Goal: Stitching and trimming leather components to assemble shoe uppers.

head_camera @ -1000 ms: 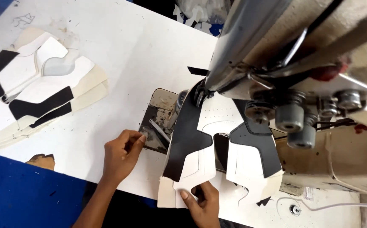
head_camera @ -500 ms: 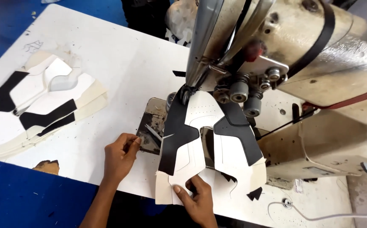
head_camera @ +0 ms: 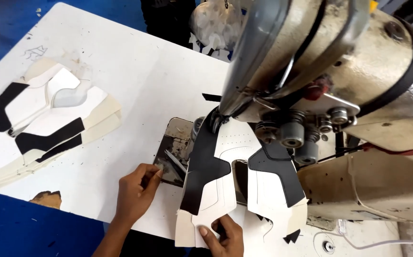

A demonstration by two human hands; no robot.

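Head view: the right hand (head_camera: 223,235) pinches the black-and-white shoe upper (head_camera: 230,185) under the sewing machine (head_camera: 339,85), whose head hides the needle. Left hand (head_camera: 135,192), fingers together, rests on the metal plate (head_camera: 173,152); stacked uppers (head_camera: 40,123) lie well apart.

1. The only view came from a camera on the person's head, looking steeply down and forward over the white table (head_camera: 135,85).
2. It sat close: the left hand (head_camera: 135,192) and right hand (head_camera: 223,235) lay at the bottom edge.
3. Just beyond the hands, the sewing machine (head_camera: 339,95) filled the upper right, cut off by the frame.
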